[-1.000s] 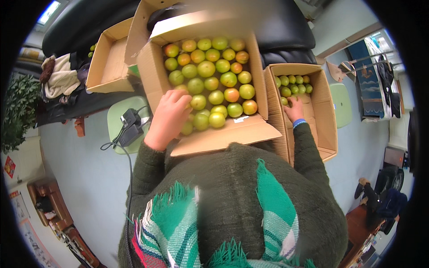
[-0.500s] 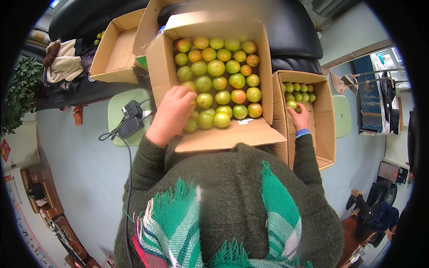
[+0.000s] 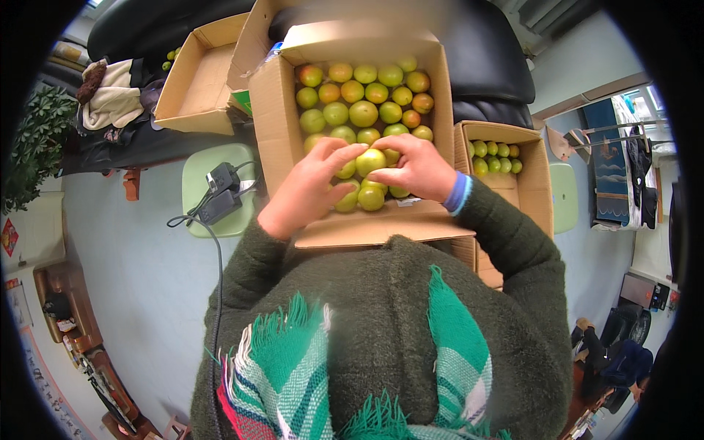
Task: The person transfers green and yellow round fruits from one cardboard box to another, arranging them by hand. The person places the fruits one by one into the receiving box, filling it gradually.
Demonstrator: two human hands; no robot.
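Tomatoes (image 3: 363, 114): smooth skin, glossy. Large box (image 3: 381, 233): cardboard, matt. Right-hand box (image 3: 537, 176): cardboard, matt. Sofa (image 3: 491, 51): leather-like, smooth, glossy. Stool (image 3: 196, 176): apparently plastic, smooth. Sweater (image 3: 381, 315): cloth, rough, fuzzy nap. Scarf (image 3: 456, 330): woven cloth, matt, fringed edges.

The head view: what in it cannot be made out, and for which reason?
Head view: some green fruits in the middle box are covered by the left hand and right hand.
Head view: part of the right box is behind the right sleeve.
Head view: a blur partly veils the middle box's far flap.
Head view: the plant is cut off at the left.
Head view: the distant person is too small for detail.
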